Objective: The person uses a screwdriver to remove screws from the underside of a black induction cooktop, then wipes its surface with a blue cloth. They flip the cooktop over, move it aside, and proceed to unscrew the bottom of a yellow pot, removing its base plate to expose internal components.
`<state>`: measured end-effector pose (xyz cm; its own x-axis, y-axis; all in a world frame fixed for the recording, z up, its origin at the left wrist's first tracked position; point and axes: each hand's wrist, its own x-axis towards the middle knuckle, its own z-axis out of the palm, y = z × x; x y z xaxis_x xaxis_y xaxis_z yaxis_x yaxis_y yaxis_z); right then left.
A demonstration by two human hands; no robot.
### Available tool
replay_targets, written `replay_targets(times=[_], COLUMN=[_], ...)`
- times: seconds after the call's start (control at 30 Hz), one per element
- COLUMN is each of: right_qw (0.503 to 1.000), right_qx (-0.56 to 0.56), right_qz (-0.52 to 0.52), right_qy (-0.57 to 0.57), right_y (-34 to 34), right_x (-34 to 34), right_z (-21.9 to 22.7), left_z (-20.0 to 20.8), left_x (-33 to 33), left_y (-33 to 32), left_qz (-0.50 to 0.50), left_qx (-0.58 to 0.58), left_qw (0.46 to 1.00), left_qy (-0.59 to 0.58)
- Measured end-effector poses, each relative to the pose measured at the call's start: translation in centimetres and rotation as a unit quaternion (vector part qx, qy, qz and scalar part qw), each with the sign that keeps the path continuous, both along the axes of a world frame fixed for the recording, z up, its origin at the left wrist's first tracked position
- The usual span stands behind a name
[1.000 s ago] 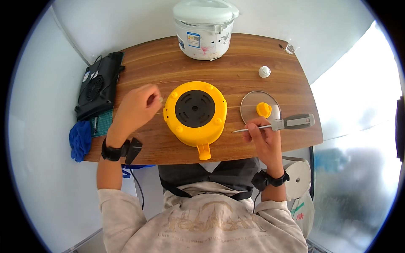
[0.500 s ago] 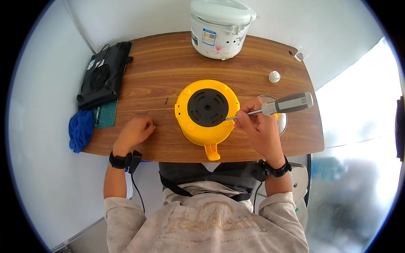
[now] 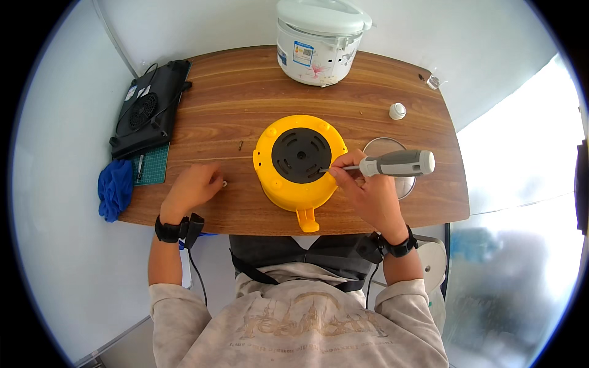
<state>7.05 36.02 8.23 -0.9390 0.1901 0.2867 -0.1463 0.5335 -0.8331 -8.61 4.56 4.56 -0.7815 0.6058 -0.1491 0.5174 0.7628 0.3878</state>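
An upturned yellow pot-like housing (image 3: 288,195) with a round black slotted base (image 3: 300,153) lies on the table in front of me; its yellow handle points toward me. My right hand (image 3: 371,196) is closed around the shaft of a screwdriver (image 3: 396,164) with a grey and white grip. The shaft slants left, and its tip meets the black base near the right-hand lower edge. To the left of the housing, my left hand (image 3: 193,190) rests on the wood, fingers loosely bent and parted from the thumb. Beside its fingertips lies a small pale piece (image 3: 224,183).
A white rice cooker (image 3: 316,52) stands at the back. Far left are an overturned black appliance (image 3: 147,113), a green cutting mat (image 3: 158,164) and a blue cloth (image 3: 115,193). A glass lid (image 3: 381,146) lies partly behind my right hand; a white cap (image 3: 397,111) sits beyond it.
The screwdriver's grip has swung toward me and left, and its tip has shifted left onto the black base. My left fingers have drawn back slightly from the small pale piece.
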Motion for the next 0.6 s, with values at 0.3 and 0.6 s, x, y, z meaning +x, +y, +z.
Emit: replay_targets(times=[0.3,0.6], right_qw=[0.999,0.996], right_qx=[-0.029,-0.087], right_qz=[-0.019,-0.007], right_qy=[-0.021,-0.015], right_y=[0.0,0.6], right_x=[-0.2,0.2], right_z=[0.3,-0.6], left_z=[4.6,5.1], left_x=[3.1,4.5], left_y=[6.4,11.0], left_qz=[-0.100,-0.172], left_qx=[0.197,0.224], left_qw=[0.970,0.946], left_qy=[0.100,0.160])
